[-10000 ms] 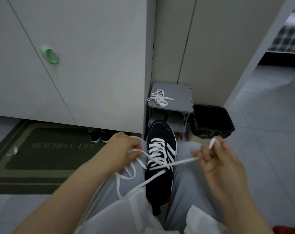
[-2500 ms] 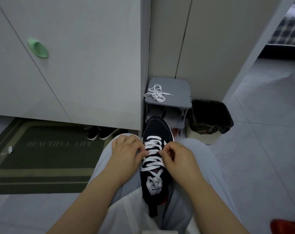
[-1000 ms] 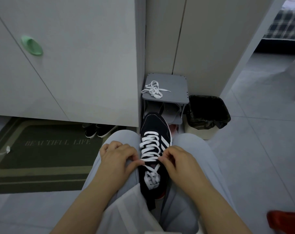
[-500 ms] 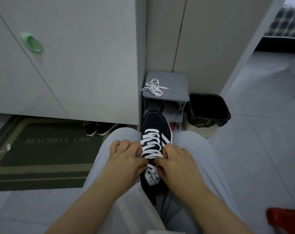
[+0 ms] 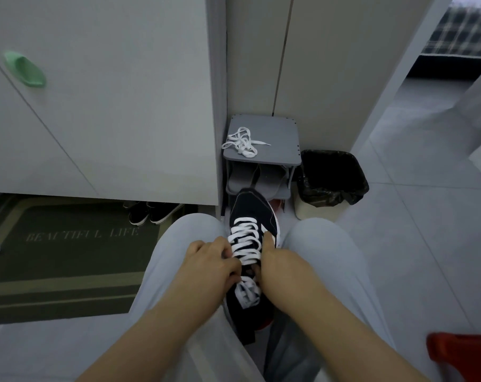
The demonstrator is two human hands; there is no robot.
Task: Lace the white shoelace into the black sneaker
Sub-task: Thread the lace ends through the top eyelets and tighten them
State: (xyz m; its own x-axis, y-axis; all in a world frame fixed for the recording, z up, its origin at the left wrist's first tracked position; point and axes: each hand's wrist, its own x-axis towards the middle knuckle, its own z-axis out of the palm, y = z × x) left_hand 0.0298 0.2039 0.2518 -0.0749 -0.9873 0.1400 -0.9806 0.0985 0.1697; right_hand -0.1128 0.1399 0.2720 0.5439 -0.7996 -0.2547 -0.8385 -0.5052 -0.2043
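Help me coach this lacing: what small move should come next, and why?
Probably snug the top crossing. The lace already runs in rows up the sneaker, its slack bunched on the tongue, and the left hand and right hand flank the top rows; their grip is hidden.

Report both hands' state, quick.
Left hand: pinches the flat white shoelace on the black fabric sneaker.
Right hand: grip hidden, cannot tell.

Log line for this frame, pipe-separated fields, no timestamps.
stage: rows laced | left hand: pinches white shoelace | right hand: grips black sneaker, thumb along its side | spare lace: on grey stool
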